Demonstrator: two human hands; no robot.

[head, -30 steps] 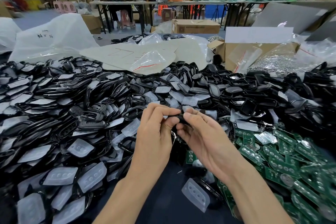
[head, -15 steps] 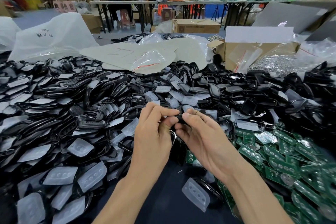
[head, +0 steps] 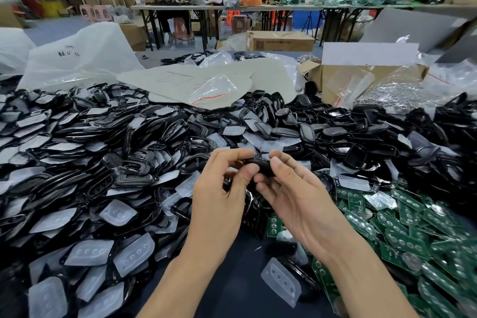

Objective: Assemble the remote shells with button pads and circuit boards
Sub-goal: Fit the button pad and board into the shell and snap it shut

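Both hands meet at the middle of the table around one black remote shell (head: 259,164). My left hand (head: 222,188) pinches its left end between thumb and fingers. My right hand (head: 291,191) grips its right end, thumb underneath. What sits inside the shell is hidden by my fingers. Black shells and translucent button pads (head: 85,162) lie heaped across the left and centre. Green circuit boards (head: 413,227) are piled at the right. One loose translucent button pad (head: 281,281) lies on the dark table near my right forearm.
A cardboard sheet with a plastic bag (head: 206,85) lies behind the pile. An open cardboard box (head: 343,77) and a bag of small metal parts (head: 392,95) stand at the back right. Other people work at long tables (head: 232,6) far behind.
My hands have stayed together on the shell. The fingers have shifted slightly, so more of the black shell shows between them.
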